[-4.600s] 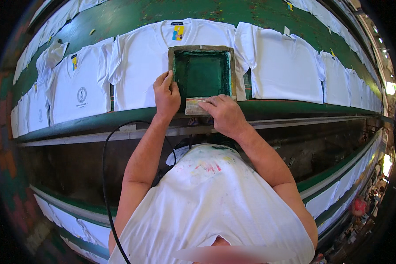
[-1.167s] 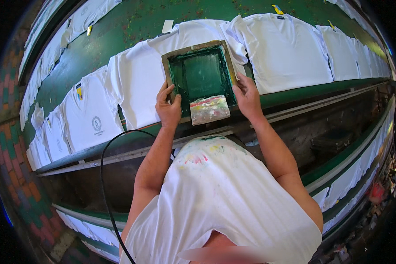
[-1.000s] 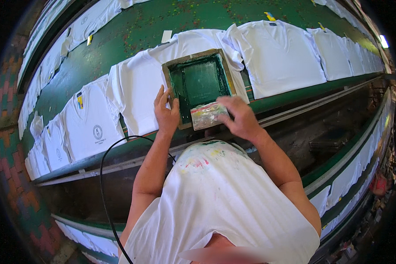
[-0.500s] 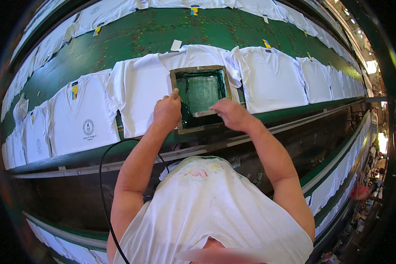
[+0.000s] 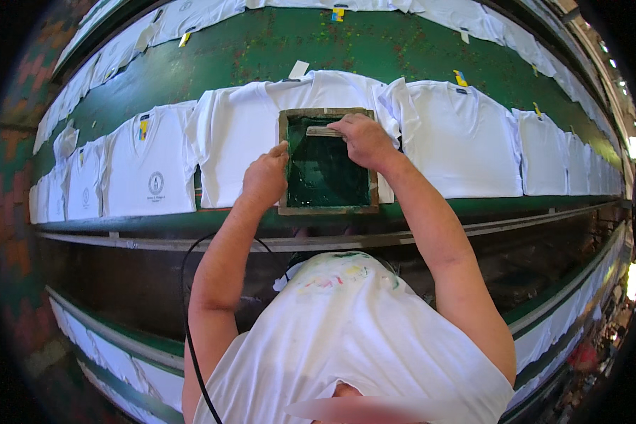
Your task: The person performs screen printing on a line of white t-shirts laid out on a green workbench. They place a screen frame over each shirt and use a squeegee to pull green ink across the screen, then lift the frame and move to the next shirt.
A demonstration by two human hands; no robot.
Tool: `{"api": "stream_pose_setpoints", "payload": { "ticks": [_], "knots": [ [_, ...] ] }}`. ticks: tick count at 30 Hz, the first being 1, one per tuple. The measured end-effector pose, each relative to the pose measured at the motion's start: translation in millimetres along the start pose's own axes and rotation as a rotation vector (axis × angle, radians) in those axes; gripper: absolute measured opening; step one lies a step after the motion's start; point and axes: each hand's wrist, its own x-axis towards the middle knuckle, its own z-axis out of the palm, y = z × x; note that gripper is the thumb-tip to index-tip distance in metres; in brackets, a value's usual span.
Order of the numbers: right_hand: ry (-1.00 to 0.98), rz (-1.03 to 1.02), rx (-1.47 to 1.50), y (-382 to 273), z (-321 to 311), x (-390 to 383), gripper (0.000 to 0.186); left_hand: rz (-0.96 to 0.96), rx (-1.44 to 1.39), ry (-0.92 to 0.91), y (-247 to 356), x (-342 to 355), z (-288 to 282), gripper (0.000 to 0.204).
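A wooden-framed printing screen (image 5: 328, 210) lies on a white T-shirt (image 5: 227, 138) on the green table in front of me. Dark green ink coats much of the mesh inside the frame. With my left hand (image 5: 266, 175) I grip the frame's left side bar. My right hand (image 5: 364, 141) is closed round a flat, pale squeegee (image 5: 319, 131) near the far end of the mesh. My fingers cover the squeegee's right part. Whatever lies under the mesh is hidden by ink.
Folded white T-shirts lie in a row; a left one (image 5: 148, 159) bears a dark round print, and a right one (image 5: 459, 141) looks plain. Another shirt row lies across the green table (image 5: 261, 53). A black cable (image 5: 185, 283) hangs beside my left arm. Below runs a metal rail (image 5: 304, 244).
The squeegee in my right hand has moved from the near end of the mesh to the far end. The round design seen in the mesh is now covered by dark ink.
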Motion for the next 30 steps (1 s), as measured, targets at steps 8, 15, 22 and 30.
{"api": "stream_pose_setpoints", "payload": {
  "ticks": [8,15,22,30],
  "knots": [
    [0.040,-0.166,-0.041,-41,10,-59,0.030,-0.082,0.004,0.038,14,1,2,0.042],
    [-0.056,-0.142,0.009,-78,4,-101,0.038,-0.101,-0.001,0.047,17,1,3,0.043],
    [-0.314,-0.094,0.220,-12,-13,-35,0.038,-0.153,-0.056,0.043,22,2,0,0.047],
    [-0.073,-0.021,0.013,3,-8,8,0.041,-0.142,-0.011,0.067,27,-1,3,0.042]
  ]
}}
